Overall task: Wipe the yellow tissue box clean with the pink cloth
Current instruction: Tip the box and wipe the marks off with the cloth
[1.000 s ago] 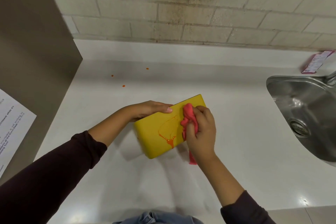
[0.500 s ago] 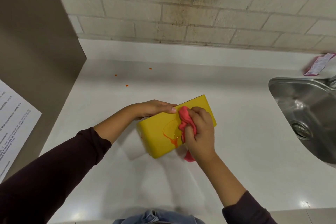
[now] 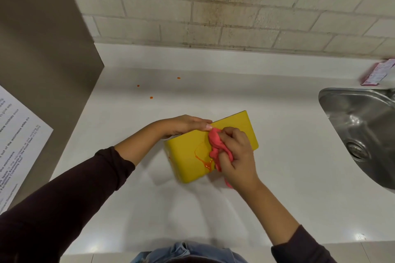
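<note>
The yellow tissue box (image 3: 188,156) lies on the white counter (image 3: 288,156), its broad face up and smeared with an orange liquid stain (image 3: 206,161). My left hand (image 3: 183,125) grips the box along its far left edge and steadies it. My right hand (image 3: 237,153) is closed around the bunched pink cloth (image 3: 215,145), which is pressed onto the box's top face just right of the stain. A tail of the cloth hangs below my right wrist toward the counter.
A steel sink (image 3: 363,132) is set into the counter at the right, with a pink packet (image 3: 377,72) behind it. A grey panel (image 3: 42,60) with a printed sheet (image 3: 15,139) stands at the left. Small orange spots (image 3: 151,97) dot the counter behind the box. A brick wall runs along the back.
My right hand has slid the pink cloth a little leftward and up across the box's top, closer to my left fingertips. My left hand keeps its hold on the box.
</note>
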Available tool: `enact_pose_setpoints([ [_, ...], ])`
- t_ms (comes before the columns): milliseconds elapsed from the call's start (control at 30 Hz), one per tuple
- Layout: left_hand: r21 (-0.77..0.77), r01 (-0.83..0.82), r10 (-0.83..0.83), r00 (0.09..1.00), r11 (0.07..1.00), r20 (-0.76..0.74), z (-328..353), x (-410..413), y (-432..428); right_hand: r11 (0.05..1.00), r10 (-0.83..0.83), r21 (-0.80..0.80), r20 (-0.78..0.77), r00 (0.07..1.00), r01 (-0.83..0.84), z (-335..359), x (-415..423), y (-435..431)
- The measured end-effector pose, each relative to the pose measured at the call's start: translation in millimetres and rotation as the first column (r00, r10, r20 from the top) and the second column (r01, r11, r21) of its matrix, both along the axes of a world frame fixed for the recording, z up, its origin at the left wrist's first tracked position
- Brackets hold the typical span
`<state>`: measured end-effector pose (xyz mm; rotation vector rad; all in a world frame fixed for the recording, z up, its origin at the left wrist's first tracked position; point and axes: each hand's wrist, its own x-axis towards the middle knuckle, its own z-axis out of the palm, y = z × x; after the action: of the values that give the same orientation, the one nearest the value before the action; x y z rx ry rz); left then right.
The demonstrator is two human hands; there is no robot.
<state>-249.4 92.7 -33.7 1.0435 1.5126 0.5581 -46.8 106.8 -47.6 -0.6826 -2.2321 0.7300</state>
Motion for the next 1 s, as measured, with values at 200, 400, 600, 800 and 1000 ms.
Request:
enact_pose_setpoints([
  [200,-0.016,0.0,0.0,1.0,1.0,-0.02,2,0,-1,0.999,0.052,-0.008,-0.045,0.998,-0.053,6,17,17],
  [400,-0.003,-0.042,0.041,0.999,0.999,-0.012,3,1,-2,0.996,0.0,-0.084,-0.085,0.996,-0.008,-1,-5,-13],
  [600,-0.012,-0.019,0.018,1.0,1.0,-0.014,3,2,-3,0.983,0.138,-0.109,-0.08,0.987,-0.146,4,12,0],
  [800,0.008,-0.029,0.03,0.998,1.0,-0.053,1,4,-2,0.96,-0.037,-0.278,-0.221,0.974,-0.026,4,-6,-16],
  [1000,0.002,-0.014,0.014,0.998,1.0,-0.066,0,4,-1,0.958,0.244,-0.152,-0.008,0.97,-0.242,8,-3,-25],
])
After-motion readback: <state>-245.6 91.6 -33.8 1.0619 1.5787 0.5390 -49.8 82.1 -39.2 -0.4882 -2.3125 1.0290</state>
